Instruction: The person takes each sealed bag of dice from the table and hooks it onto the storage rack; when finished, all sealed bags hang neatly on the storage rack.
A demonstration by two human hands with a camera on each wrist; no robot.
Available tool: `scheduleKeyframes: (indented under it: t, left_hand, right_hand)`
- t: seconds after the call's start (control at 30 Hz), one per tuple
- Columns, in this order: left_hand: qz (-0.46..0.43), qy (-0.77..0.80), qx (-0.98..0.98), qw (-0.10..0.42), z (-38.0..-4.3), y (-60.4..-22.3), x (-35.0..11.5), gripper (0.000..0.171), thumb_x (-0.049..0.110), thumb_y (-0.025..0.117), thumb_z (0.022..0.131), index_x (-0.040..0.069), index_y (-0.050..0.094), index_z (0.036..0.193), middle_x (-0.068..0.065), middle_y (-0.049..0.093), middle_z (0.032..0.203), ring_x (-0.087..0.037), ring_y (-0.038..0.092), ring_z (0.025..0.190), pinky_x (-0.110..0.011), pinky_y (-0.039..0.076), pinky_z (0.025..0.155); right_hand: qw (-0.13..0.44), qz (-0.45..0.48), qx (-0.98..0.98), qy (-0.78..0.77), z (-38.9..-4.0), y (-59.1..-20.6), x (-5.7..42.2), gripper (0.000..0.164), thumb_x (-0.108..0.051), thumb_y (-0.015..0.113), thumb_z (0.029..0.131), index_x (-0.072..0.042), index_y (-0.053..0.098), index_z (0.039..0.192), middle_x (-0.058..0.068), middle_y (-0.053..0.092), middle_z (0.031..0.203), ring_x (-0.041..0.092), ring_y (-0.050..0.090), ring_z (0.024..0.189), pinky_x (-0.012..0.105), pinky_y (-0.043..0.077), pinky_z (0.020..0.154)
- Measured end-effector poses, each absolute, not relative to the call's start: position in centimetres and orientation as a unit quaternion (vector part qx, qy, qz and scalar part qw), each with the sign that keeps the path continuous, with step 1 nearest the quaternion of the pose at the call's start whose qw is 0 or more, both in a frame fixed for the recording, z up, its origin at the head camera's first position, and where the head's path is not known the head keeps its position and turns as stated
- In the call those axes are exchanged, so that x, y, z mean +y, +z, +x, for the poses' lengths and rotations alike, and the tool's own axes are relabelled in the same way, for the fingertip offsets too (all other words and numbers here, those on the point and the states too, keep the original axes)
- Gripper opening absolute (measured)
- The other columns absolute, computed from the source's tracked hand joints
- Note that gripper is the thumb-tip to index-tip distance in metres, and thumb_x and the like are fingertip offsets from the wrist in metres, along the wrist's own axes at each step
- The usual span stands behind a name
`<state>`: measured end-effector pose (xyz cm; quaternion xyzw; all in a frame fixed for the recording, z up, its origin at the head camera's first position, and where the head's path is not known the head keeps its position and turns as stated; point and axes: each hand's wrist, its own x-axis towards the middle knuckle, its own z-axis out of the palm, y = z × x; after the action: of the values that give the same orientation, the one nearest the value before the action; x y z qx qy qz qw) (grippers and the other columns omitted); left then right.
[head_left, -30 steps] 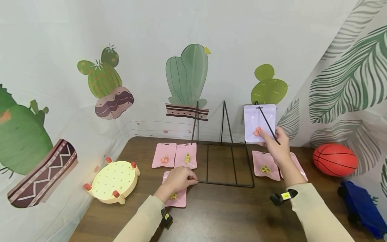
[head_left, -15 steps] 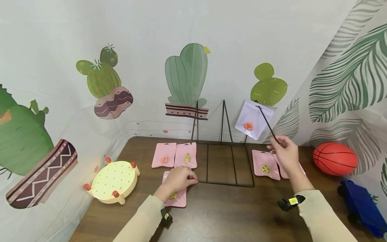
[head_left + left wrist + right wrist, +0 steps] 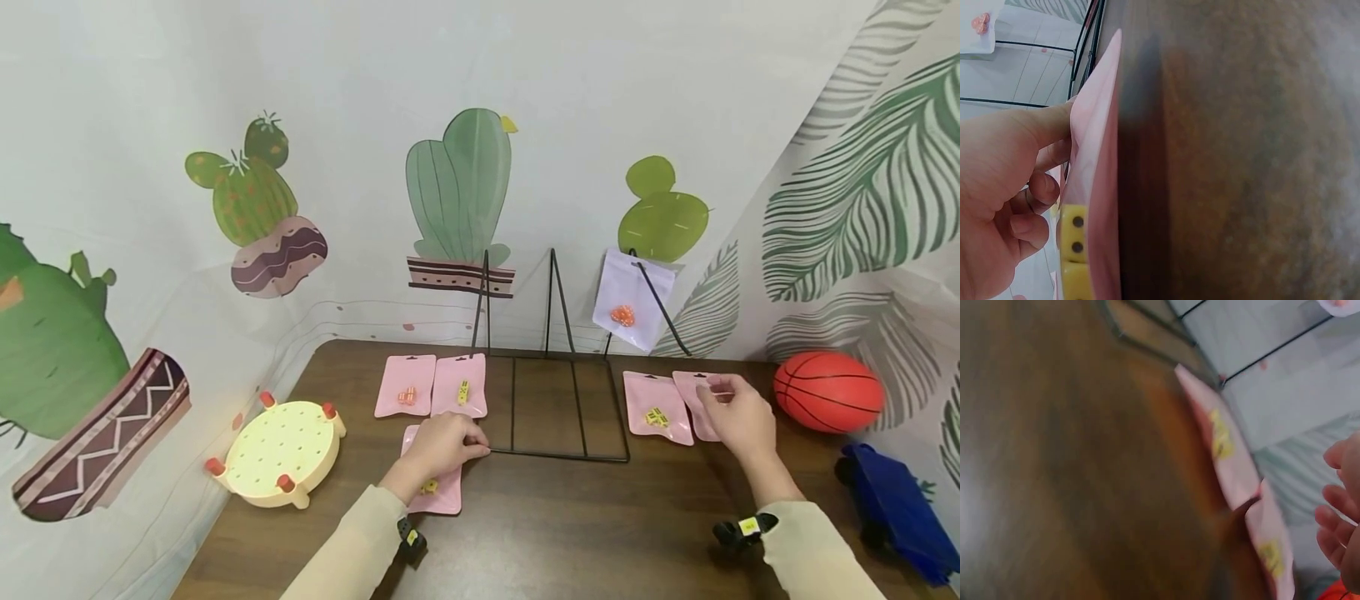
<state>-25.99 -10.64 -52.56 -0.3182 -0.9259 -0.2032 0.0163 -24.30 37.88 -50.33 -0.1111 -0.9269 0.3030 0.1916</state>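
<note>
My left hand (image 3: 444,446) pinches the front left corner of a black wire rack (image 3: 555,455) on the table. Beneath that wrist lies a pink pouch (image 3: 448,493) holding yellow dice. A pale lilac pouch (image 3: 617,287) with orange dice hangs tilted from the rack's right hook. My right hand (image 3: 742,417) hovers over a pink pouch (image 3: 692,385), partly covering it; in the right wrist view its loosely bent fingers (image 3: 1335,528) hold nothing and appear apart from the pouch. Beside it is another pink pouch (image 3: 643,398) with yellow dice.
Two more pink pouches lie left of the rack, one with orange dice (image 3: 407,396), one with yellow dice (image 3: 463,392). A round cream pegged stand (image 3: 281,450) is at left. At right are a red basketball (image 3: 828,392) and a blue wheeled toy (image 3: 900,508).
My right hand has let go of the lilac pouch, left the hook, and moved down right to the pink pouch. The lilac pouch swung on its hook. My left hand stays put.
</note>
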Motion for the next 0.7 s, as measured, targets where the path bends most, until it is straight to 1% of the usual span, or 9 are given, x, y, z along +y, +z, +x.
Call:
scheduleKeyframes:
  t: [0.1,0.3,0.47,0.7]
  left_hand:
    - [-0.318,-0.203,-0.926,0.016,-26.0,-52.6,-10.7,0.010,0.035,0.080,0.093,0.026,0.084,0.090,0.022,0.071,0.089,-0.005,0.066,0.089,-0.035,0.054,0.079]
    - [-0.319,-0.205,-0.925,0.016,-26.1,-52.8,-10.8,0.006,0.033,0.081,0.092,0.028,0.084,0.090,0.022,0.071,0.088,-0.004,0.066,0.089,-0.035,0.054,0.079]
    - [-0.321,-0.200,-0.925,0.025,-26.2,-53.1,-10.8,0.005,0.035,0.082,0.091,0.032,0.083,0.087,0.024,0.070,0.086,-0.004,0.066,0.088,-0.033,0.053,0.076]
    - [-0.323,-0.195,-0.925,0.032,-26.3,-53.2,-10.7,0.006,0.036,0.081,0.091,0.032,0.082,0.087,0.024,0.069,0.086,-0.004,0.066,0.088,-0.034,0.053,0.077]
  right_hand:
    - [0.165,-0.117,-0.940,0.274,-23.6,-51.5,38.8,0.051,-0.038,0.063,0.101,0.006,0.060,0.128,0.033,0.062,0.124,0.051,0.058,0.108,0.064,0.046,0.083]
    - [0.116,-0.149,-0.947,0.259,-22.9,-52.7,39.7,0.072,-0.045,0.066,0.097,0.012,0.050,0.137,0.043,0.048,0.135,0.063,0.042,0.120,0.073,0.037,0.094]
    - [0.072,-0.169,-0.946,0.266,-22.7,-52.9,40.0,0.086,-0.051,0.066,0.096,0.014,0.038,0.144,0.045,0.040,0.140,0.064,0.037,0.125,0.074,0.034,0.099]
    - [0.055,-0.184,-0.940,0.281,-22.6,-52.7,40.3,0.091,-0.046,0.070,0.095,0.017,0.031,0.147,0.045,0.038,0.142,0.064,0.036,0.126,0.073,0.033,0.101]
